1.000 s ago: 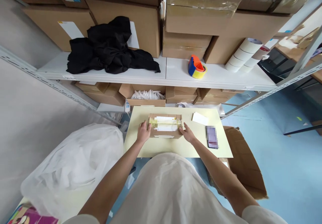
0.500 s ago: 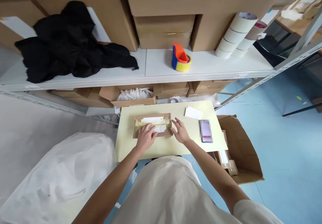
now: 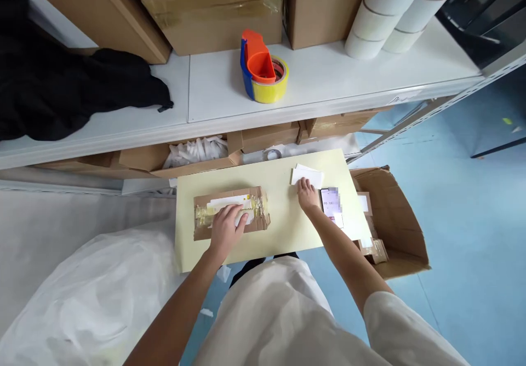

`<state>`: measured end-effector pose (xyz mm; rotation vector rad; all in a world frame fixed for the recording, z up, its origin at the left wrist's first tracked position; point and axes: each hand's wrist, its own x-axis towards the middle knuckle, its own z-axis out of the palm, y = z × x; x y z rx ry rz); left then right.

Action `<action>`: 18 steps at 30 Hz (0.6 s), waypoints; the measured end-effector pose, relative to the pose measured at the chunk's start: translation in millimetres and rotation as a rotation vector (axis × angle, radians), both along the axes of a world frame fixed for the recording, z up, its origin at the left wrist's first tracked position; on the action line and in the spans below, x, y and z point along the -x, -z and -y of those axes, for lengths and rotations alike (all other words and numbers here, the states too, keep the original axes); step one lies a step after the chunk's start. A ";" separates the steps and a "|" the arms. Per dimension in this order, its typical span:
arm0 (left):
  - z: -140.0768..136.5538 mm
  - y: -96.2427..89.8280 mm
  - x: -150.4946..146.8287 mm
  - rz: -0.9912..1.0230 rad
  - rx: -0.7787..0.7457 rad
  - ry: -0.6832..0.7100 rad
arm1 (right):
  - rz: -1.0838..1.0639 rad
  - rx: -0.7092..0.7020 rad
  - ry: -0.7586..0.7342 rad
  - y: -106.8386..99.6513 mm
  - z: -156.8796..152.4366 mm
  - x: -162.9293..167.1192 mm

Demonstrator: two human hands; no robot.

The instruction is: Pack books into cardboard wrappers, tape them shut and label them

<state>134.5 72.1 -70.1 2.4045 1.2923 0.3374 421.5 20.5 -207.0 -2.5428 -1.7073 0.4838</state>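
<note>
My left hand [image 3: 227,228] lies with its fingers apart on a flat cardboard parcel [image 3: 259,224], covering part of its top. Clear yellowish tape and a white label [image 3: 230,200] are on the parcel. At the right of the small cream table [image 3: 283,218], my right hand [image 3: 308,195] has its fingers bent together on the lower edge of the white paper slips [image 3: 309,175]. At least two slips overlap there, slightly askew. Beside that hand lies a phone [image 3: 330,201] with a lit screen.
A tape dispenser [image 3: 263,73] sits on the grey shelf [image 3: 222,97] beyond the table, with black cloth [image 3: 82,92] and white rolls [image 3: 376,18]. An open carton [image 3: 400,234] holding parcels stands right of the table. A large white bag [image 3: 102,284] bulges at left.
My right hand has moved right, from beside the parcel to the paper slips, which now show a second edge. My left hand stays on the parcel. The view has shifted closer.
</note>
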 end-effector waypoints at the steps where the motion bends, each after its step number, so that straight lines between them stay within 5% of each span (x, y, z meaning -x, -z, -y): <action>1: 0.4 -0.4 -1.3 0.004 0.004 0.001 | 0.000 -0.022 -0.043 1.3 2.5 1.1; 9: -3.8 -6.0 -14.7 0.022 0.032 0.006 | -0.066 -0.034 -0.226 -0.5 6.8 -19.6; 18: -9.5 -4.2 -22.4 0.023 -0.008 0.046 | -0.064 -0.089 -0.050 -6.1 1.7 -36.7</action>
